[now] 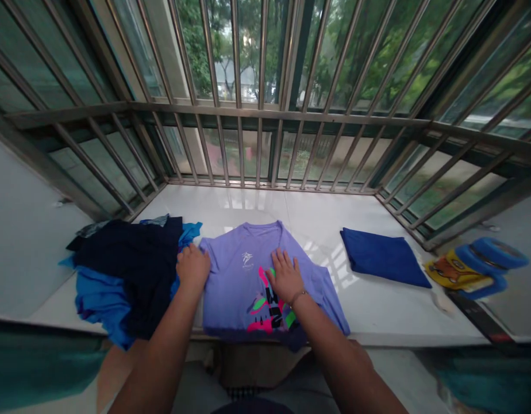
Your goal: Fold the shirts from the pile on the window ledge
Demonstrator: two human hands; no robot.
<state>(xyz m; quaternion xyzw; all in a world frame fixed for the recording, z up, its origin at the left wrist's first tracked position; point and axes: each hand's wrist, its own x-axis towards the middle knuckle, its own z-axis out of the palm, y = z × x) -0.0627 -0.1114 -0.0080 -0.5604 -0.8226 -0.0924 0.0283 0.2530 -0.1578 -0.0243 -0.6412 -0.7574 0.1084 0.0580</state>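
A purple T-shirt [243, 276] with a pink, green and black print lies spread on the white window ledge [317, 213]. My right hand [285, 275] rests flat on the shirt's middle, fingers stretched out. At the shirt's left edge my left hand [192, 265] has its fingers curled on the fabric; what they grip is not plain. Left of the shirt lies a pile of dark navy and bright blue clothes [127, 270], which touches my left hand.
A folded dark blue garment [384, 256] lies on the ledge to the right. Further right sit blue and yellow toy-like objects [474, 267]. Metal window bars [257, 109] enclose the ledge on three sides. The ledge's front edge runs under my forearms.
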